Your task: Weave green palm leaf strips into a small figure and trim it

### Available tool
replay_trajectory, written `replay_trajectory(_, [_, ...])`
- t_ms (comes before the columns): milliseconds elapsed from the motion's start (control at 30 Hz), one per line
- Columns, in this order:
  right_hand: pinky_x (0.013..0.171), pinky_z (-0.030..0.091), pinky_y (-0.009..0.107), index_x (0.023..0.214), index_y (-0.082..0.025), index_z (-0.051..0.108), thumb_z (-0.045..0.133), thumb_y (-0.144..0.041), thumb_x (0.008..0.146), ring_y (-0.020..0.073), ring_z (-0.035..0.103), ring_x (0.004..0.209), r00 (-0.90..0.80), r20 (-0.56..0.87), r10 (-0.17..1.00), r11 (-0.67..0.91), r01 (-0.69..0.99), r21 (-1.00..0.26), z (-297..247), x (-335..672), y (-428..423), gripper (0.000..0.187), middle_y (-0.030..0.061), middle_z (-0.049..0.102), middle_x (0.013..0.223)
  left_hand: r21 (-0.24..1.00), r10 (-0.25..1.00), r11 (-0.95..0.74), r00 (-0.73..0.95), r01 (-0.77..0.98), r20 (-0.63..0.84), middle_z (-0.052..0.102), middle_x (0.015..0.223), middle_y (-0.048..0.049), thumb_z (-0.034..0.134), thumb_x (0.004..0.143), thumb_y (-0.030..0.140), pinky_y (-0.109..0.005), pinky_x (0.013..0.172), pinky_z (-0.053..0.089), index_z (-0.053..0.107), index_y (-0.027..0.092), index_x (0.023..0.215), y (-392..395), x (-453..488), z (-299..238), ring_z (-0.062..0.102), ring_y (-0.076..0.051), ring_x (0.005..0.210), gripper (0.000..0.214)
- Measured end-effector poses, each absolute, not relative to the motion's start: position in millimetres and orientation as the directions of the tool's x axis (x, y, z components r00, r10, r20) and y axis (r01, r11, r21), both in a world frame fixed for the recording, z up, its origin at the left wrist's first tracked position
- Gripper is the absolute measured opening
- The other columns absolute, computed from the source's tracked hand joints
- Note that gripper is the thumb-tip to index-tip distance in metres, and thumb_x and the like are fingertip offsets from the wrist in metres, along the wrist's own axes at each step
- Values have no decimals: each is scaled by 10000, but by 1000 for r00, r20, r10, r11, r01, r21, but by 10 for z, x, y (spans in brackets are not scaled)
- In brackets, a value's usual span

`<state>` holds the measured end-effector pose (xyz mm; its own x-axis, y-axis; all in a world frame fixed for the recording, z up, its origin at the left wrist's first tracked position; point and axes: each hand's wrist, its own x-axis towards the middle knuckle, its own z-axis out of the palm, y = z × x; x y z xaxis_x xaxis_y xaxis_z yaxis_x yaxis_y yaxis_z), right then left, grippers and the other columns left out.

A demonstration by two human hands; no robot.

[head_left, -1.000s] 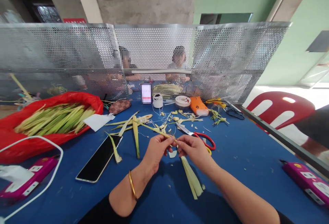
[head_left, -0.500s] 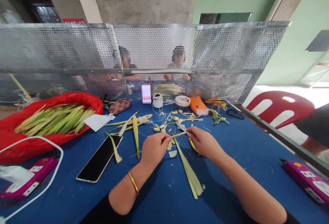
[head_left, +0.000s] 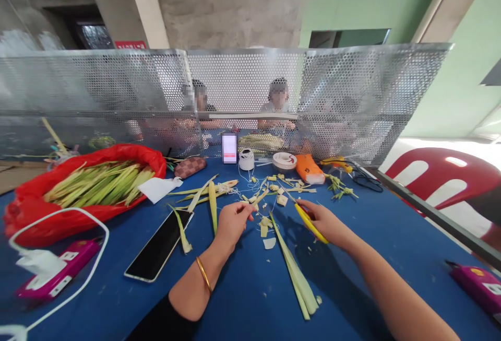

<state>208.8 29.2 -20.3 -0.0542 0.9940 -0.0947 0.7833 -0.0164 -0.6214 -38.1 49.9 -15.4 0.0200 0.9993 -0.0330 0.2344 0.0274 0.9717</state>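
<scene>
My left hand (head_left: 234, 222), with a gold bangle at the wrist, is closed in a pinch. From its fingertips a short pale husk strip (head_left: 260, 198) points up and right. Yellow-handled scissors (head_left: 311, 223) are gripped in my right hand (head_left: 327, 224), their blades aimed up and left, apart from the strip. Small husk scraps (head_left: 264, 225) and white thread lie between and beyond the hands. A long pale green husk leaf (head_left: 294, 273) rests on the blue table below them. Another upright-lying leaf (head_left: 213, 205) is left of my left hand.
A red bag (head_left: 23, 215) of green leaves stands left, near a purple power strip (head_left: 64, 270) and a black phone (head_left: 158, 249). Thread spool (head_left: 246, 160), tape roll (head_left: 284, 161), orange packet (head_left: 310, 168) and glue gun (head_left: 337, 163) line the perforated metal screen (head_left: 242, 80). Two people sit behind it.
My right hand has drawn the scissors away to the right from the strip, and the yellow handles now show more. The strip in my left hand looks shorter. The view has shifted slightly.
</scene>
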Motion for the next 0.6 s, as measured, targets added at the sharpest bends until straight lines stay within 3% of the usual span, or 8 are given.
replay_trajectory(67, [547,451,261,1286,-211,483,591,-243,775,145,593,569,-98,-125,987,-63,485,-872,-183,2026,255,523,-35,612,723,984,998,55,-18,170,-52,582,577,-1,602,735,417,-225,433,266,704,133,754,521,-402,-151,386,-73,406,303])
replay_trajectory(133, [526,423,248,1191,-205,517,694,-327,716,119,532,529,-151,-146,978,-111,215,-970,-170,1948,208,521,-66,544,665,989,997,66,-43,131,-61,579,582,-8,613,729,417,-223,425,259,704,125,752,532,-418,-140,380,-67,403,306])
replay_trajectory(167, [532,411,242,1140,-207,534,732,-361,687,110,508,538,-168,-138,976,-109,172,-979,-164,1910,184,517,-74,517,655,992,997,69,-52,109,-63,581,586,-11,621,724,416,-223,421,255,704,124,747,534,-423,-136,378,-64,403,304])
replay_trajectory(267, [551,372,233,1052,-215,568,771,-414,661,105,447,582,-207,-73,976,-28,215,-976,-142,1835,129,484,-77,454,657,996,996,55,-69,77,-49,594,601,-21,639,714,416,-226,414,246,704,129,720,535,-424,-141,376,-61,404,294])
replay_trajectory(400, [568,347,237,1089,-224,572,742,-434,711,114,401,612,-283,-23,959,73,325,-943,-146,1814,109,464,-71,414,678,994,997,49,-57,102,-43,590,586,-13,634,717,431,-229,415,255,709,136,723,523,-404,-164,381,-65,402,305])
replay_trajectory(600, [536,293,234,1075,-194,593,662,-483,785,109,341,590,-288,-3,958,110,376,-920,-172,1795,133,415,-67,387,653,987,999,54,-12,153,-53,573,553,12,624,717,449,-221,421,274,715,144,730,488,-367,-155,384,-71,408,318])
